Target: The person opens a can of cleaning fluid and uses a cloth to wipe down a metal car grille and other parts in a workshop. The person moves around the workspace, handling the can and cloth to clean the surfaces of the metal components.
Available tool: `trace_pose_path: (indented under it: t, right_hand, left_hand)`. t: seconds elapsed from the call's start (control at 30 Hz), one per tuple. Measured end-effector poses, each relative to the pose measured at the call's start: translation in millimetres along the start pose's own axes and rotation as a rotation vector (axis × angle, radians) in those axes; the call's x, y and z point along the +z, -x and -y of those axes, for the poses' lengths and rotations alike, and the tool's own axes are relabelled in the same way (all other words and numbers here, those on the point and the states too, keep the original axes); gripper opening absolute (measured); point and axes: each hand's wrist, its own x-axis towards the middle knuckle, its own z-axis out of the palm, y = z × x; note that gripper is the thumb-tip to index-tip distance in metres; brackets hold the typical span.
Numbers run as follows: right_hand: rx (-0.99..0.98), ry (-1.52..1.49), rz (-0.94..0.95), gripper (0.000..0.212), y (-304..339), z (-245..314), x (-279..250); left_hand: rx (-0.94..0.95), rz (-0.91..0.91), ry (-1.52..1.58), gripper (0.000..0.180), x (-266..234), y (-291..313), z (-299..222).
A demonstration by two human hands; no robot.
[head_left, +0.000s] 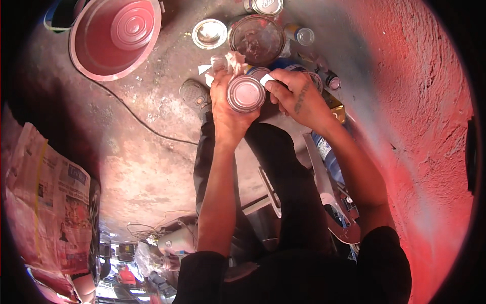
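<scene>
Left hand (pixel 228 109): closed around a small round tin (pixel 246 93), fingers wrapped about its side from the left and below, a crumpled whitish rag (pixel 225 65) bunched against the same fingers at the top. Right hand (pixel 296 96): narrow, fingers curled, thumb and forefinger pinching a small white piece (pixel 266 79) right at the tin's upper right rim. Both hands touching the tin, held between them above the dark-trousered legs (pixel 283 172), flat end facing up and tinted pink.

Just beyond the hands, on the stained floor (pixel 152 152): a larger open can (pixel 257 38) with dark contents, a shiny loose lid (pixel 209 33) to its left, another round can (pixel 267 6) at the top edge, a small cylinder (pixel 302 35) lying to its right. Labels too small and blurred to tell apart by colour. Big red basin (pixel 115 38) at upper left, well apart from the hands. Thin black cable (pixel 136 119) curving across the floor between basin and legs. Dark shoe (pixel 195 93) just left of the left wrist.

Folded newspaper (pixel 48 202) along the left edge, printed in pale columns with small coloured pictures. Blue plastic bottle (pixel 329 154) under the right forearm, beside a pale strip of something not clear enough to name.
</scene>
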Motion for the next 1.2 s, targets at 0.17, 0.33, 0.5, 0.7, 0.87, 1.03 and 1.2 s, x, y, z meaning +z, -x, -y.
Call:
trace_pose_path:
  t: [0.17, 0.33, 0.5, 0.7, 0.87, 1.03, 1.2]
  right_hand:
    - [-0.143, 0.206, -0.029, 0.012, 1, -5, -4]
    - [-0.083, 0.273, 0.091, 0.010, 2, 6, -12]
    - [-0.116, 0.373, 0.096, 0.010, 6, -6, -10]
    - [-0.125, 0.371, 0.120, 0.010, 14, -13, -12]
    - [-0.064, 0.106, 0.179, 0.015, 19, -21, -17]
    - [-0.123, 0.017, 0.199, 0.021, 17, -27, -13]
    - [-0.183, -0.042, 0.237, 0.022, 23, -36, -10]
  left_hand:
    - [0.030, 0.097, -0.135, 0.090, -2, 6, 1]
    - [0.065, 0.153, -0.167, 0.092, -2, 14, 6]
    - [0.127, 0.142, -0.202, 0.092, 2, 18, 1]
    - [0.113, 0.167, -0.231, 0.091, 8, 26, 3]
    - [0.009, 0.230, -0.086, 0.090, 3, 28, -6]
    - [-0.004, 0.235, -0.017, 0.087, -2, 26, -6]
    - [0.079, 0.206, 0.021, 0.084, -10, 27, -12]
